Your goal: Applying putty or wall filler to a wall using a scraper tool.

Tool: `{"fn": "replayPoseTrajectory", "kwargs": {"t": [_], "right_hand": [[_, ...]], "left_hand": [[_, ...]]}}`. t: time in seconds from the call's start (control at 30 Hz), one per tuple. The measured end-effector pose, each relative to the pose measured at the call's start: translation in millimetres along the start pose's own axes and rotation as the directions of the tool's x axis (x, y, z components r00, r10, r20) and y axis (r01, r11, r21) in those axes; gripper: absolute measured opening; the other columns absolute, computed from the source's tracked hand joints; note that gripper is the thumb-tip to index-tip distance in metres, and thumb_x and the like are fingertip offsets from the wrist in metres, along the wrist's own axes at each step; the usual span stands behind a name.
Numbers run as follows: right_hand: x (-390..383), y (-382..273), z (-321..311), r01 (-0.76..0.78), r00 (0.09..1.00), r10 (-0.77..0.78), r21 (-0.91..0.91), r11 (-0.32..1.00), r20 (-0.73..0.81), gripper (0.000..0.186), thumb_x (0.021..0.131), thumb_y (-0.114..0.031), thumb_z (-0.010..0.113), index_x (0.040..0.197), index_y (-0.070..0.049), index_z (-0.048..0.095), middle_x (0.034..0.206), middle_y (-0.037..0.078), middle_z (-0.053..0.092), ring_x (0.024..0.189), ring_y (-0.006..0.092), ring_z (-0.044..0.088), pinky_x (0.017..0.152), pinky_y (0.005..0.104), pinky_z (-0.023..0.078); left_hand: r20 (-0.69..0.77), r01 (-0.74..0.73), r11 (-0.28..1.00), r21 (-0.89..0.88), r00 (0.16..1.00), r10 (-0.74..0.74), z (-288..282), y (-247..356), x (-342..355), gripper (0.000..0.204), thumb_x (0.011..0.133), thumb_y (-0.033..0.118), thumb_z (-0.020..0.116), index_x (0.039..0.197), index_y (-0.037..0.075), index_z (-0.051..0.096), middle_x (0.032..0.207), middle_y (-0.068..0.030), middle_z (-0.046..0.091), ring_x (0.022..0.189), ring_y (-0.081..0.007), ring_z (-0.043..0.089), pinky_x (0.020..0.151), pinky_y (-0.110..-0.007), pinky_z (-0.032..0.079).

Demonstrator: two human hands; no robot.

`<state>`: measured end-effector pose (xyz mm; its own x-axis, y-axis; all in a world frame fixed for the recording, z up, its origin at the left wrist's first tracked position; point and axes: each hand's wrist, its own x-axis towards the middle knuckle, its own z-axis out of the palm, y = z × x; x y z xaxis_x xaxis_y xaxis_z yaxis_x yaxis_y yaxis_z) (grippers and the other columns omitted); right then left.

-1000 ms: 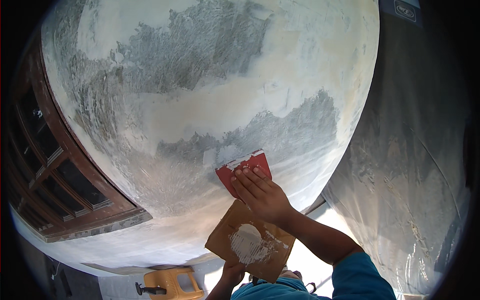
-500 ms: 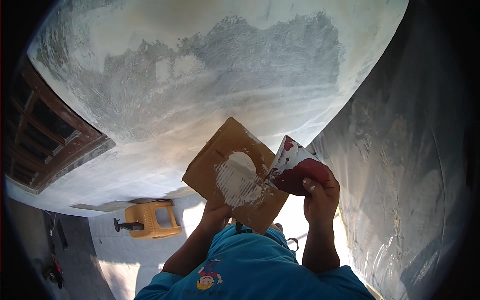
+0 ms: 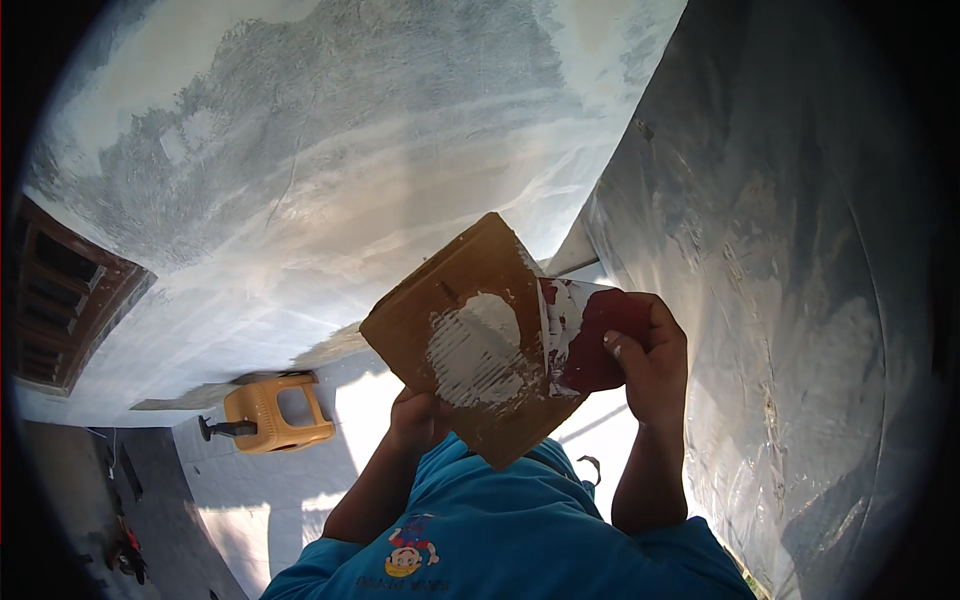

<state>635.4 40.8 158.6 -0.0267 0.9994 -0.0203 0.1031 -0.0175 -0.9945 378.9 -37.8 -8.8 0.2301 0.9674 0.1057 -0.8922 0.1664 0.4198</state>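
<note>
My left hand (image 3: 416, 418) grips a brown square board (image 3: 400, 328) from below, its thumb side at the lower left edge. On the board's face lies a patch of white putty (image 3: 478, 350), ridged with lines on its lower part. In my right hand (image 3: 650, 362) is a putty scraper (image 3: 600, 335) with a dark red grip area and a blade smeared with white. Its straight edge rests along the right side of the board, beside the putty. The fingers behind both tools are mostly hidden.
Ahead rises a wall (image 3: 330, 160) with grey and white patches. A brown wooden window frame (image 3: 70, 300) is at the left. A yellow plastic stool (image 3: 262, 415) with a dark object on it stands on the floor at lower left. Plastic sheeting (image 3: 740, 280) hangs along the right.
The scraper has turned more upright, its edge now lying along the board's right side. The view has swung right, so wall, window and stool sit further left.
</note>
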Motion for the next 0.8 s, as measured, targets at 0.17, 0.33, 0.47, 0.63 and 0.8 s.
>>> {"fn": "replayPoseTrajectory", "kwargs": {"t": [0.17,0.33,0.47,0.63,0.8], "right_hand": [[-12,11,-11,-0.003,0.995,-0.004,0.065,0.998,0.104,0.029,0.087,0.003,0.060,0.116,0.002,0.058,0.101,0.012,0.071,0.092,0.0173,0.069,0.082,0.0300,0.056],[-16,19,-17,0.011,0.997,-0.005,-0.076,0.997,0.078,0.029,0.087,0.000,0.062,0.116,0.001,0.060,0.101,0.013,0.072,0.092,0.0190,0.070,0.083,0.0308,0.056],[-18,14,-22,0.072,0.997,-0.069,-0.241,0.968,0.021,0.028,0.087,-0.002,0.062,0.115,0.000,0.060,0.098,0.014,0.073,0.088,0.0208,0.072,0.080,0.0316,0.057],[-16,12,-26,0.094,0.995,-0.094,-0.293,0.951,0.014,0.027,0.086,-0.001,0.060,0.113,0.000,0.060,0.096,0.014,0.073,0.086,0.0208,0.072,0.077,0.0319,0.057],[-7,15,-32,0.071,0.997,-0.062,-0.227,0.971,0.049,0.026,0.086,-0.001,0.059,0.112,0.000,0.059,0.094,0.014,0.073,0.084,0.0202,0.072,0.076,0.0318,0.057]], "left_hand": [[-0.110,0.068,0.997,0.038,0.992,-0.064,22,-25,2,0.065,0.074,-0.002,0.049,0.139,-0.006,0.044,0.134,-0.0205,0.055,0.130,-0.0356,0.049,0.111,-0.047,0.038],[-0.149,0.138,0.984,0.114,0.982,-0.120,36,-37,10,0.060,0.077,0.000,0.050,0.137,-0.006,0.045,0.136,-0.0198,0.054,0.130,-0.0346,0.049,0.111,-0.046,0.038],[-0.171,0.165,0.978,0.126,0.975,-0.142,39,-49,12,0.058,0.079,-0.001,0.050,0.137,-0.005,0.045,0.135,-0.0196,0.054,0.129,-0.0340,0.049,0.111,-0.044,0.038],[-0.087,0.171,0.960,0.223,0.984,-0.155,49,-54,20,0.054,0.082,-0.002,0.046,0.136,-0.004,0.046,0.132,-0.0188,0.056,0.126,-0.0314,0.052,0.108,-0.041,0.040],[-0.108,0.213,0.951,0.223,0.975,-0.193,50,-52,22,0.053,0.083,-0.004,0.045,0.136,-0.004,0.046,0.130,-0.0179,0.057,0.121,-0.0278,0.055,0.101,-0.038,0.046]]}}
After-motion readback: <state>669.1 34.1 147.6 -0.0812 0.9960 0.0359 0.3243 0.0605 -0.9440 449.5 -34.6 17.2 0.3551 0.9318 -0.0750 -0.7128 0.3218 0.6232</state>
